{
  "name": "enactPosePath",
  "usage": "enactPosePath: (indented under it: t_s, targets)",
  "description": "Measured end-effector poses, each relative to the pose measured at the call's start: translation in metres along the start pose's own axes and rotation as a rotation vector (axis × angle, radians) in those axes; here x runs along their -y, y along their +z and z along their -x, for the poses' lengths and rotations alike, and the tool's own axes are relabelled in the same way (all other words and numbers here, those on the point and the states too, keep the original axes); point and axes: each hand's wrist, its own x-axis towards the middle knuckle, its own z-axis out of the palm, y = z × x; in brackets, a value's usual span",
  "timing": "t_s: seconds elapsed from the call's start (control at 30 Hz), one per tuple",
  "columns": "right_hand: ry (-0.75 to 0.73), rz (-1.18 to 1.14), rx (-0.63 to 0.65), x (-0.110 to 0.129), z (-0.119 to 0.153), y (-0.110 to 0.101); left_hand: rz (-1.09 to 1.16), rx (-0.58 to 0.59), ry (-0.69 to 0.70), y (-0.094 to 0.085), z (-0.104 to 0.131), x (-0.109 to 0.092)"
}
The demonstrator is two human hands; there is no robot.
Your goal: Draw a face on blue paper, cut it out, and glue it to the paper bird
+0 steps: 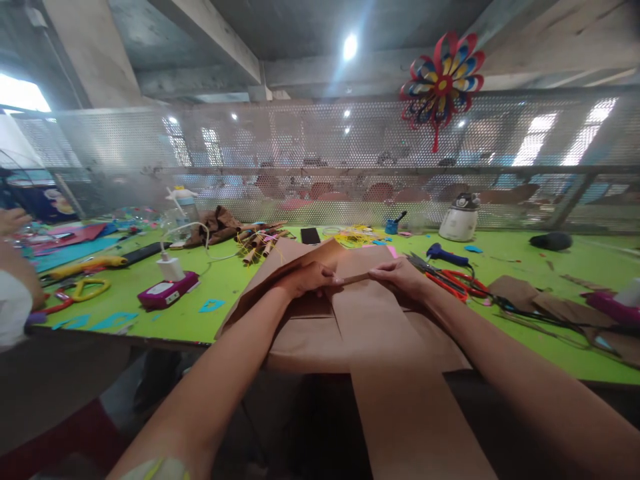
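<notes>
Brown kraft paper (320, 347) lies in large folded sheets at the front edge of the green table. A long strip of the same paper (395, 360) runs over it and hangs down past the edge. My left hand (313, 279) pinches the left end of a narrow fold at the strip's far end. The right end of that fold is between the thumb and fingers of my right hand (400, 275). Both hands are closed, a short distance apart.
Right of the paper are red-handled scissors (453, 283), a blue-handled tool (447, 255) and brown scraps (555, 310). On the left sit a purple power strip (169, 291) and yellow-handled scissors (90, 289). Behind are rolled paper sticks (260, 241) and a white bottle (459, 219). Another person's arm (23, 267) is far left.
</notes>
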Motion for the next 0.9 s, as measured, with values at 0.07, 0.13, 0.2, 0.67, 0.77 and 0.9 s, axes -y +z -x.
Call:
enactPosePath:
  t_s: [0.07, 0.13, 0.2, 0.67, 0.77, 0.9]
  targets:
    - [0.021, -0.045, -0.018, 0.001, 0.001, 0.0, 0.032, 0.043, -0.021, -0.002, 0.002, -0.001]
    - [0.042, -0.081, -0.025, 0.002, 0.002, 0.0, 0.06, 0.088, -0.04, -0.002, 0.004, -0.001]
    - [0.06, -0.113, -0.026, 0.004, 0.003, 0.001, 0.081, 0.118, -0.05, -0.002, 0.005, -0.001]
    - [0.079, -0.151, -0.046, -0.001, -0.001, -0.001, 0.128, 0.121, -0.042, 0.006, 0.001, 0.001]
    - [0.067, -0.14, -0.053, 0.002, -0.002, -0.001, 0.118, 0.115, -0.047, 0.008, 0.001, 0.0]
    - [0.06, -0.134, -0.043, 0.005, 0.001, -0.001, 0.092, 0.094, -0.051, 0.009, 0.001, -0.001]
